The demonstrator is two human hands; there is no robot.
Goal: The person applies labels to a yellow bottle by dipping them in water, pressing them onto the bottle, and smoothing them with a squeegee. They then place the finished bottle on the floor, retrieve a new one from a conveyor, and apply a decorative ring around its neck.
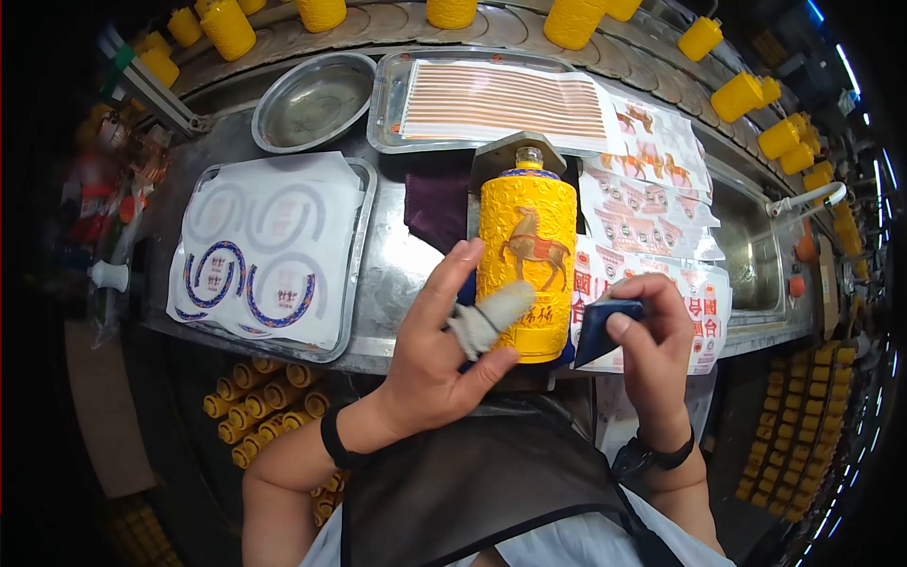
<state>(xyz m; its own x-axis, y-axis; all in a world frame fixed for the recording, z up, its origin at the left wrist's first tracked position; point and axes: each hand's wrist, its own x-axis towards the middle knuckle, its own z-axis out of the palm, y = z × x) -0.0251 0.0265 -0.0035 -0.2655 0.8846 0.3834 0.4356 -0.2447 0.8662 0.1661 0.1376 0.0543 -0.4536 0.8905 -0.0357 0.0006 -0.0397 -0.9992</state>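
Observation:
A yellow embossed bottle (526, 257) with a clear glass neck stands in front of me, bearing a brown horse picture and dark lettering below it. My left hand (436, 345) is at the bottle's lower left, thumb and fingers spread. White cloth (491, 319), tied round with a dark band, covers a finger and overlaps the bottle's front. At the bottle's lower right, my right hand (652, 326) pinches a dark blue flat scraper (605, 331) between thumb and fingers. Behind the bottle is a grey angled support (491, 156).
Decal sheets (283, 222) lie on a left tray (364, 246); striped sheets (501, 104) fill a back tray (383, 113). More printed sheets (652, 293) lie right, before a sink (742, 236). A round metal bowl (316, 104) and purple cloth (436, 203) sit left. Yellow bottles (227, 28) line a conveyor.

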